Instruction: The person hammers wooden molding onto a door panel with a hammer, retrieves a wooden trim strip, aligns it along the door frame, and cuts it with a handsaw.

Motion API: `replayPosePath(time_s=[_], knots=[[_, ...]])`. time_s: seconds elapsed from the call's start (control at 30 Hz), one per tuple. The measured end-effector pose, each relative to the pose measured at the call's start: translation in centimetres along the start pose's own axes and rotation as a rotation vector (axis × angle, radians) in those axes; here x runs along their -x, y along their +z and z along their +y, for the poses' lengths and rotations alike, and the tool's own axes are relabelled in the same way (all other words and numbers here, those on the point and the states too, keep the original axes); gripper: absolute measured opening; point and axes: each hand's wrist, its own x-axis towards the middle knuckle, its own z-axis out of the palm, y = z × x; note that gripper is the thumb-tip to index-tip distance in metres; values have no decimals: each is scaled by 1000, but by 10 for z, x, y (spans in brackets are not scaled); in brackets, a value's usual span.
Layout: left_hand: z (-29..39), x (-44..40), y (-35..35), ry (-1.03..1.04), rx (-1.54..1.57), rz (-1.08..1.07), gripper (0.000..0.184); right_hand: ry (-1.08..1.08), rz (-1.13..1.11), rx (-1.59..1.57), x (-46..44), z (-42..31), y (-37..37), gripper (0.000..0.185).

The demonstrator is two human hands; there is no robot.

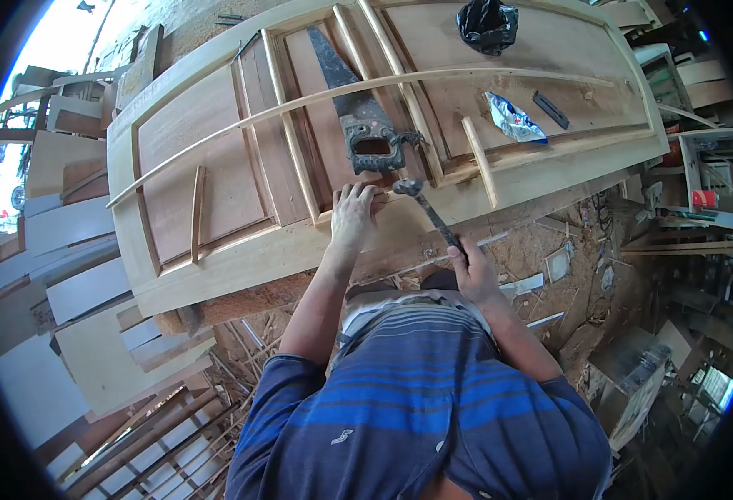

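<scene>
A pale wooden door (216, 279) with framed panels lies flat in front of me. My right hand (476, 273) is wrapped round the handle of a hammer (433, 218), whose dark head is over the door's near rail. Just left of that head, my left hand (355, 215) rests at the inner edge of the rail. Its fingers are bent together, and whatever they pinch is too small or hidden to name. Beyond it lies a handsaw (358, 117) with a worn dark handle, its blade pointing away. A long thin wooden strip (300, 102) crosses over the saw.
On the door's right part are a black plastic bag (488, 27), a blue and white packet (515, 118), a dark narrow tool (550, 110) and a short wooden strip (479, 162). Another short strip (197, 215) lies left. Boards (75, 217) and offcuts crowd both sides.
</scene>
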Motion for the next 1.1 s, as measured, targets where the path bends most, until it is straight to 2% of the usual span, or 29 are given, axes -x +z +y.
replayPosePath(time_s=[0.1,0.27,0.33,0.43,0.53,0.63,0.73,0.83,0.87,0.97,1.07,1.1], knots=[[-3,0,4,30,-23,31,35,54,-39,20,-10,-15,6,36],[0,1,-3,-15,-23,-49,40,47,39,-69,-8,-39,1,32],[-2,2,0,8,-27,-13,35,45,84,-79,-7,-46,0,30],[-5,2,5,34,-32,26,33,27,-1,182,-9,-28,12,26],[-6,-1,1,31,-58,-8,41,-5,27,169,-10,-27,12,25],[-5,1,1,4,-42,-48,45,3,81,21,-4,-36,6,30],[-6,2,0,-10,-4,-52,44,-70,220,42,-1,-37,15,34],[-3,2,1,8,-8,-23,43,2,-19,252,-11,-15,19,37],[-4,1,1,15,-23,-11,43,-85,44,262,-11,-11,19,37],[-6,1,4,-10,-86,-71,41,-50,79,136,-6,-30,10,37],[-6,2,3,3,-9,-32,40,-98,220,12,0,-43,14,35],[-7,2,4,10,-15,-13,37,-69,143,131,-1,-36,16,34]])
